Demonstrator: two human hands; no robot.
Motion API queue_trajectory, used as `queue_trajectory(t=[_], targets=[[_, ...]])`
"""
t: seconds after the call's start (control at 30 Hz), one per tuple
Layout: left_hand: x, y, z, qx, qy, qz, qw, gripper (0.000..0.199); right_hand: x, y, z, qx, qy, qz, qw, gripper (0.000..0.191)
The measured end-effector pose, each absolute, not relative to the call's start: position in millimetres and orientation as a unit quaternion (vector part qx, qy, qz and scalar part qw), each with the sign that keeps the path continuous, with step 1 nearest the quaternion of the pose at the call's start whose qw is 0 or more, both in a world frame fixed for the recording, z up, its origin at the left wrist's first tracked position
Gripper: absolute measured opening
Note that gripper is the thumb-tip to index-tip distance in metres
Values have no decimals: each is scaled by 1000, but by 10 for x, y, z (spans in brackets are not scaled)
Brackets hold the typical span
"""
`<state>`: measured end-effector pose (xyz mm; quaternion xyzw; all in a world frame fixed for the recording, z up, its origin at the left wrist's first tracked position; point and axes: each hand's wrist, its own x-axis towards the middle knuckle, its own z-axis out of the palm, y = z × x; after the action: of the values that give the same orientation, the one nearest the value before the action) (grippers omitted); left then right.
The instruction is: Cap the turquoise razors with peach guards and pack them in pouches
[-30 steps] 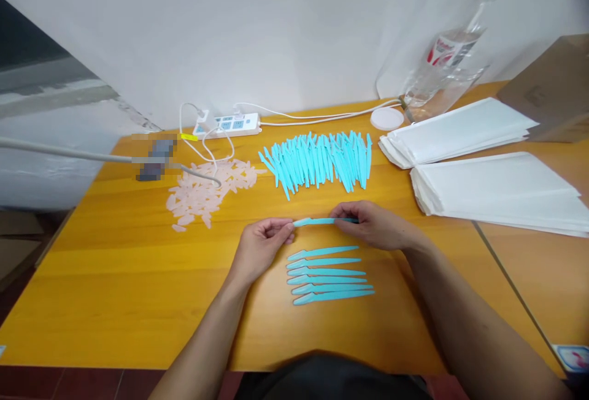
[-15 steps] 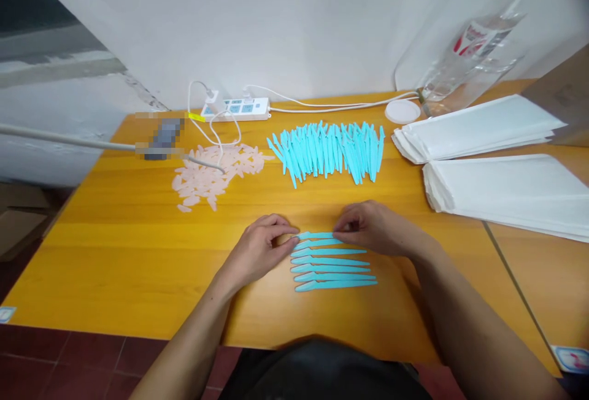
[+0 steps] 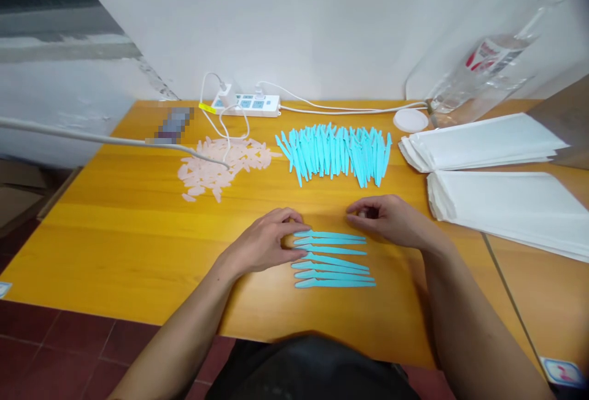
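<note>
Several slim turquoise sticks, shaped like eyebrow razors (image 3: 338,274), lie side by side in a column on the table in front of me. My left hand (image 3: 267,237) is at their left ends, with thumb and forefinger apart. The forefinger touches the topmost razor (image 3: 338,237) and the thumb rests by one lower down. My right hand (image 3: 389,219) is just above and beyond the right ends, its fingers loosely curled, a gap between thumb and forefinger, and nothing visible in them.
A pile of turquoise razors (image 3: 335,151) lies farther back. Left of it are scattered pale pink pieces (image 3: 225,164), crossed by a cable, and a blurred-out phone-like object (image 3: 175,125). A power strip (image 3: 248,104), round white lid (image 3: 410,120), plastic bottle (image 3: 483,69) and white padded envelopes (image 3: 510,203) stand or lie around.
My right hand has let go of the top razor and moved up and right. My left thumb has slid down, widening its gap from the forefinger. The view has shifted slightly.
</note>
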<state>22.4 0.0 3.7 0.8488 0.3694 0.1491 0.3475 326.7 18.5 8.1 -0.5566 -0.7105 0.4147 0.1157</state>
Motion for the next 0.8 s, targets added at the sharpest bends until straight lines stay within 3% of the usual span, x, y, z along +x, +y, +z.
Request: queue_trajectory(t=[0.23,0.5,0.67,0.8], targets=[[249,12,22,836,380,177,353,33,3274,203,29,-559,-699,429,117,39],[178,-112,55,844,367,185,345,51,3288,205,-6,-560,-690,441,125,40],[124,-398,56,859,339,188,334,32,3299,212,-29,-558,-689,443,132,41],[105,-549,2,869,333,172,322,32,3298,213,-36,-562,-686,442,133,42]])
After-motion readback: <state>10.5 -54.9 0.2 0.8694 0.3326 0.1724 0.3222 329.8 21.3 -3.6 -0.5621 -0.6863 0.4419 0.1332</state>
